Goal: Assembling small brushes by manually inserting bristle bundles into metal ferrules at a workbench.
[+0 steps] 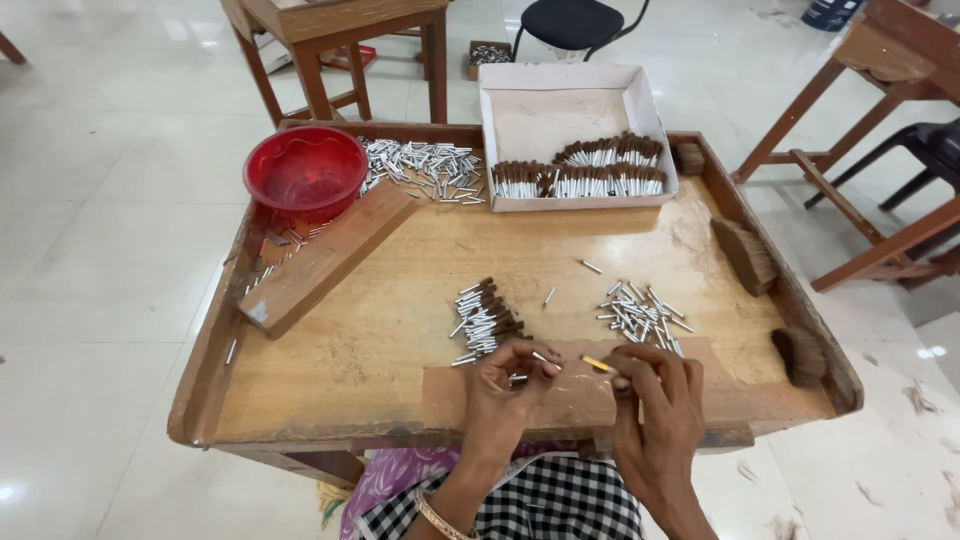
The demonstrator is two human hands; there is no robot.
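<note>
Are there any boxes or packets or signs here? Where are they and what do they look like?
Shallow white cardboard box: far edge of the wooden work table, rectangular, open, rows of brown-tipped white sticks inside.
Small brown cardboard box: on the floor beyond the table, open, small grey pieces inside.
No signs, labels or screens show.
</note>
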